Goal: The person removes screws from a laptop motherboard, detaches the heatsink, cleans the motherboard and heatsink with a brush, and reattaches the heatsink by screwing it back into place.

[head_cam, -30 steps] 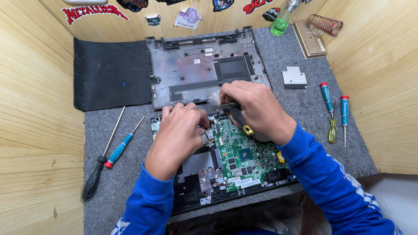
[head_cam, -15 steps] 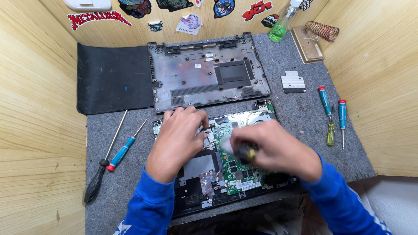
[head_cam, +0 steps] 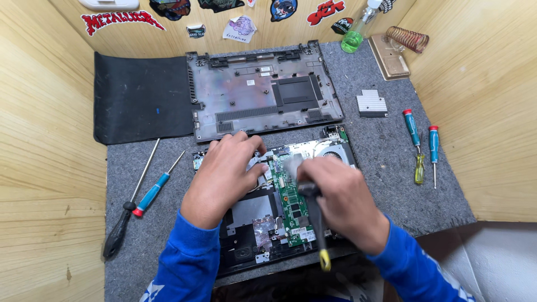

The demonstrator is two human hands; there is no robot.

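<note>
Step in hand: brushing dust off the exposed board of an opened laptop (head_cam: pixel 279 218), judged from the tool and its place over the circuitry.
Right hand (head_cam: pixel 344 201): closed around a dark-handled brush (head_cam: pixel 314 215) with a yellow butt; pale bristles, blurred, met the green circuit board (head_cam: pixel 293 204).
Left hand (head_cam: pixel 224 176): flat on the chassis, fingers spread and bent, gripping nothing; it steadied the machine.
Laptop position: near the front edge of the worktop (head_cam: pixel 380 162), just in front of its detached bottom cover (head_cam: pixel 263 92).
Next move, as judged: light strokes toward the round fan (head_cam: pixel 333 154), with the left hand pressing down.
Materials: grey felt mat, fibrous; moulded plastic cover with vent slots; black rubbery sheet (head_cam: pixel 140 98) to the left; foil patches on the board.
Tools nearby: black-handled (head_cam: pixel 130 202) and blue-handled (head_cam: pixel 156 185) screwdrivers at left; two teal ones (head_cam: pixel 422 142) at right; finned metal heatsink (head_cam: pixel 372 104).
</note>
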